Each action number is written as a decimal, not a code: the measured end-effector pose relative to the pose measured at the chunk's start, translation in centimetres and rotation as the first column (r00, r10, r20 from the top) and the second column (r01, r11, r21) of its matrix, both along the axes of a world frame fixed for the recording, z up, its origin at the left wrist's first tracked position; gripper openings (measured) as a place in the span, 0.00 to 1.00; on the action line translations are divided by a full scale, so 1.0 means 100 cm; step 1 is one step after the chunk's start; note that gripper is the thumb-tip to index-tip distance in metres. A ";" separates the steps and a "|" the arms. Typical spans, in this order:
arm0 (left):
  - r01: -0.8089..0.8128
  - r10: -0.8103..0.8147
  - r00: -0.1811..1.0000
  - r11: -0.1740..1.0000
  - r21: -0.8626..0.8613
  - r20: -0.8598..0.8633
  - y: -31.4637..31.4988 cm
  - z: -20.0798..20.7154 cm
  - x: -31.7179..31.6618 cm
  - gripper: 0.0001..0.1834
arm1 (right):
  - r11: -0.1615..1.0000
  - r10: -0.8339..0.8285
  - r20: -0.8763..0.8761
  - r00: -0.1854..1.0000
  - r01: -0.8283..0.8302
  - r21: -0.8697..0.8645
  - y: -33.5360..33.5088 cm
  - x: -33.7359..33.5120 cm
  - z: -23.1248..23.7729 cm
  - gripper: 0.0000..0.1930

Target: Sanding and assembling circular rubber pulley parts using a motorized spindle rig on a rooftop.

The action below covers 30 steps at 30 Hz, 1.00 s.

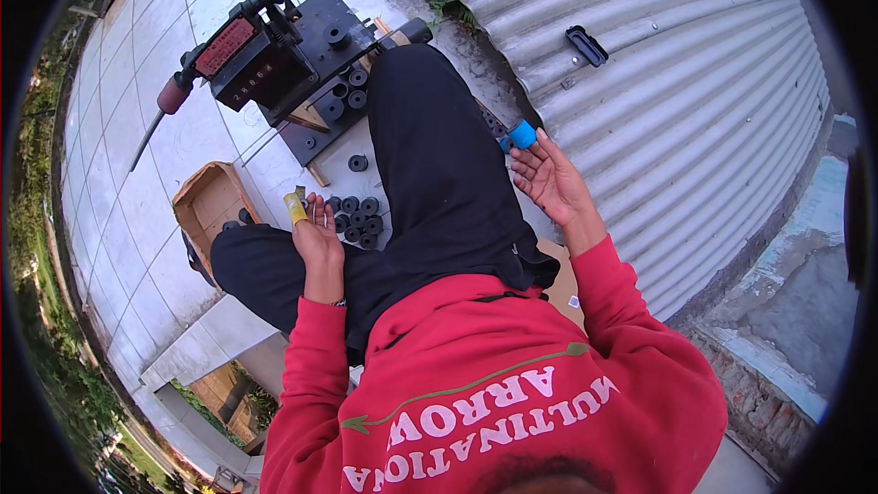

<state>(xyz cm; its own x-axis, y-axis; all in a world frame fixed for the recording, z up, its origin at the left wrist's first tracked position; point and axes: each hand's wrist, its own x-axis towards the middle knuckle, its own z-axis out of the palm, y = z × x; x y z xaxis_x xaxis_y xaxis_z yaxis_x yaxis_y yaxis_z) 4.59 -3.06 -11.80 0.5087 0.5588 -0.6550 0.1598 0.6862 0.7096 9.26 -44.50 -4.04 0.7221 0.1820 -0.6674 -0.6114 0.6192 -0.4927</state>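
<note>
My left hand [318,236] is palm up above my bent left knee, fingers loosely stretched. A yellow wrap [295,208] shows at its thumb side; whether it is worn or held is unclear. Black rollers [357,220] cluster on the floor just beyond it. My right hand [551,181] is raised beside my right thigh, thumb and forefinger brought close together. A blue wrap [522,134] covers the tips there, and anything pinched between them is too small to make out. The other right fingers curl loosely.
A black machine [265,59] with lever handles and a counter stands on the tiles, more rollers on its base [338,105]. Left of my knee sits an open cardboard box [208,203]. At right, corrugated sheeting [695,101] carries a small black tray [586,46].
</note>
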 end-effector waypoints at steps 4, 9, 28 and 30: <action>0.011 -0.023 0.998 0.983 -0.181 -0.060 0.005 -0.021 -0.008 0.17 | 0.922 0.043 -0.103 0.994 -0.080 -0.380 -0.022 -0.007 -0.089 0.26; 0.081 -0.074 0.996 0.984 -0.158 0.045 -0.009 -0.010 0.008 0.17 | 0.420 0.127 -0.202 0.971 -0.238 -0.876 -0.088 -0.042 -0.229 0.22; 0.027 -0.067 0.996 0.881 0.472 0.067 0.098 0.066 -0.030 0.16 | 0.438 0.219 -0.017 0.976 -0.114 -0.892 -0.038 -0.071 -0.149 0.22; 0.069 -0.135 0.989 0.793 0.606 0.064 0.105 0.070 -0.036 0.15 | 0.640 0.207 0.060 0.976 -0.089 -0.763 -0.015 -0.057 -0.107 0.23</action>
<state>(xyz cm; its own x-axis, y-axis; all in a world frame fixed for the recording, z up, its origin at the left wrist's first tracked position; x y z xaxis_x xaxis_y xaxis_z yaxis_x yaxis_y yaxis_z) 1.04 7.41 -4.84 0.6287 0.7634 -0.1482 0.1111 0.1005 0.9887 3.59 -46.03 -14.79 0.8200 -0.2280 -0.5251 -0.5554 -0.0951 -0.8261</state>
